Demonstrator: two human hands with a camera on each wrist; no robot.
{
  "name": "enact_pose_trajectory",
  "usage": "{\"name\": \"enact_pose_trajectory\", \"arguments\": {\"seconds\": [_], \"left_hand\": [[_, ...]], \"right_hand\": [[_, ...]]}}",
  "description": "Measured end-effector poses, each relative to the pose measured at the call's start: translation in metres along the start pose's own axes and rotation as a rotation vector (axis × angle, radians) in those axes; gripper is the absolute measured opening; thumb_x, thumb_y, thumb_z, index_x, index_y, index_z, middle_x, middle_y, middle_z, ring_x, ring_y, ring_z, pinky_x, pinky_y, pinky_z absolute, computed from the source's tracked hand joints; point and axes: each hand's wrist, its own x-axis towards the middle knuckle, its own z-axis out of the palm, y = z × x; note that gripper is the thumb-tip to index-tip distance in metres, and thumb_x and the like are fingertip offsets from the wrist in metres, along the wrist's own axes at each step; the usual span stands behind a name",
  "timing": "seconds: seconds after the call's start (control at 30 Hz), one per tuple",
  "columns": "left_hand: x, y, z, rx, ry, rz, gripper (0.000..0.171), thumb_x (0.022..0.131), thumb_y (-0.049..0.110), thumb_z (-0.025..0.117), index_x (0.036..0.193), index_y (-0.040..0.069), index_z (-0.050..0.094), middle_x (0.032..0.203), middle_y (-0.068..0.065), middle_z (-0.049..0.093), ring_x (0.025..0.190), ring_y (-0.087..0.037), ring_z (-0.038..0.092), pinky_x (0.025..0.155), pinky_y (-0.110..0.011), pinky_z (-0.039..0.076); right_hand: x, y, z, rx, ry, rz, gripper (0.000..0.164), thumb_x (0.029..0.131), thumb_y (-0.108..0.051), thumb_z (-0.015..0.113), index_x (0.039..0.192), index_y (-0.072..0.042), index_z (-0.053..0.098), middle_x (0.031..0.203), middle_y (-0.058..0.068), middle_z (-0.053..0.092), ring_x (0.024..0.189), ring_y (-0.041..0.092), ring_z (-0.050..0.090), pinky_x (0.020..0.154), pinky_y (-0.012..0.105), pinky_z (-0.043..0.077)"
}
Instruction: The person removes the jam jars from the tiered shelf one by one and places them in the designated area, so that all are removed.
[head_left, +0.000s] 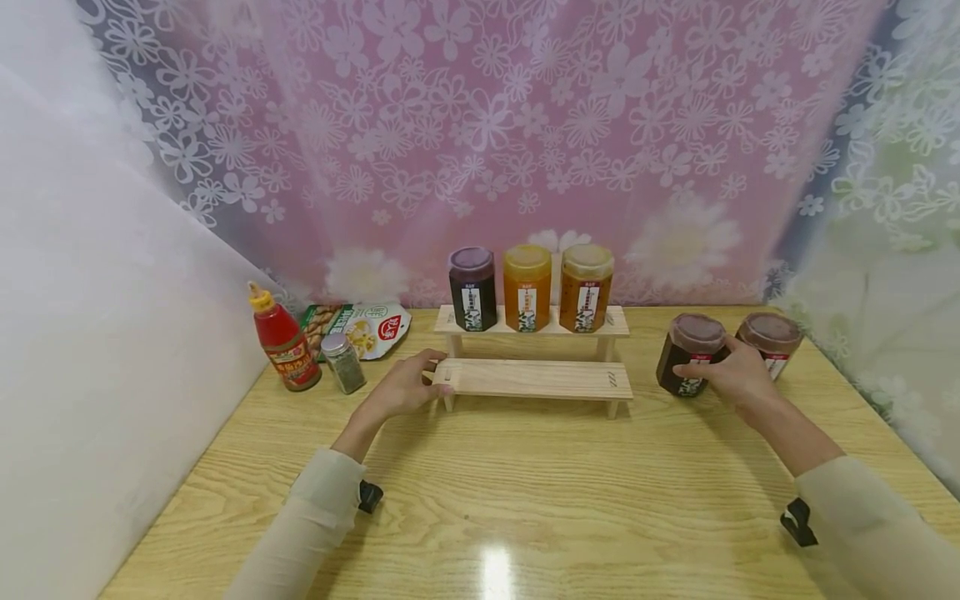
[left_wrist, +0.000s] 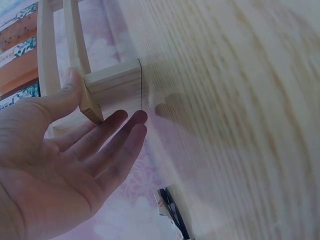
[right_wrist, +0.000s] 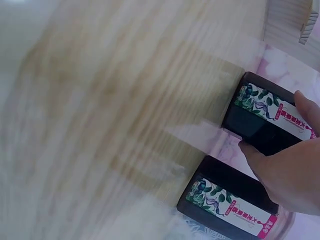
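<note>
Inspecting the work from the head view, with the lower shelf board (head_left: 532,379) as clock centre and twelve pointing away from the person: the right hand (head_left: 738,379) grips a dark jar (head_left: 678,352) at three o'clock, thumb on the near face. Its base is close to the table; whether it touches cannot be told. A second dark jar (head_left: 772,329) stands just beyond it, also towards three.

The left hand (head_left: 401,387) holds the lower board's end at nine o'clock, thumb and fingers around it; the pressure applied cannot be told.

At twelve, the upper shelf board (head_left: 615,321) carries a purple-lidded jar (head_left: 473,290), an orange jar (head_left: 527,290) and an amber jar (head_left: 587,290), all upright.

Assessment: the step in hand is judged to be taking hold of one dark jar while the stand is steadied. The next move calls for a secure grip, a level lift and clearance from the neighbouring jar, with the left hand keeping the board from shifting. A knock between the two dark jars is the main risk.
</note>
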Motion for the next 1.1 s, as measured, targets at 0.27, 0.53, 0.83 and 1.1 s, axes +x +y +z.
{"name": "enact_pose_trajectory", "arguments": {"seconds": [0.27, 0.53, 0.83, 1.1], "left_hand": [[0.000, 0.002, -0.001, 0.010, 0.006, -0.004, 0.059, 0.099, 0.023, 0.075, 0.149, 0.004, 0.052, 0.136, -0.027, 0.064, 0.115, -0.039, 0.068, 0.100, -0.052, 0.052], [0.000, 0.000, 0.002, 0.007, 0.002, -0.002, 0.059, 0.098, 0.023, 0.075, 0.149, 0.003, 0.052, 0.135, -0.026, 0.064, 0.111, -0.037, 0.070, 0.096, -0.050, 0.055], [0.000, 0.001, 0.000, 0.007, 0.013, 0.000, 0.058, 0.098, 0.022, 0.075, 0.148, 0.003, 0.052, 0.135, -0.026, 0.064, 0.110, -0.037, 0.071, 0.096, -0.050, 0.055], [0.000, 0.002, 0.001, -0.014, 0.009, -0.013, 0.060, 0.098, 0.022, 0.076, 0.150, 0.005, 0.051, 0.136, -0.025, 0.064, 0.111, -0.036, 0.070, 0.096, -0.049, 0.055]], "right_hand": [[0.003, 0.005, -0.001, 0.021, -0.035, -0.024, 0.121, 0.094, -0.042, 0.078, 0.164, -0.002, -0.011, 0.166, 0.038, 0.000, 0.149, 0.062, 0.006, 0.112, 0.074, 0.027], [-0.002, 0.000, -0.006, 0.013, -0.009, -0.143, 0.108, 0.096, -0.038, 0.077, 0.162, 0.009, 0.004, 0.160, 0.040, 0.022, 0.145, 0.059, 0.026, 0.110, 0.070, 0.032], [-0.002, -0.031, -0.018, 0.035, -0.035, -0.177, 0.107, 0.099, -0.042, 0.072, 0.166, -0.003, -0.001, 0.171, 0.028, 0.002, 0.152, 0.056, 0.010, 0.114, 0.074, 0.023], [-0.004, -0.056, -0.013, 0.080, -0.020, -0.234, 0.102, 0.099, -0.043, 0.071, 0.167, -0.006, 0.005, 0.172, 0.023, 0.009, 0.150, 0.050, 0.027, 0.113, 0.070, 0.029]]}}
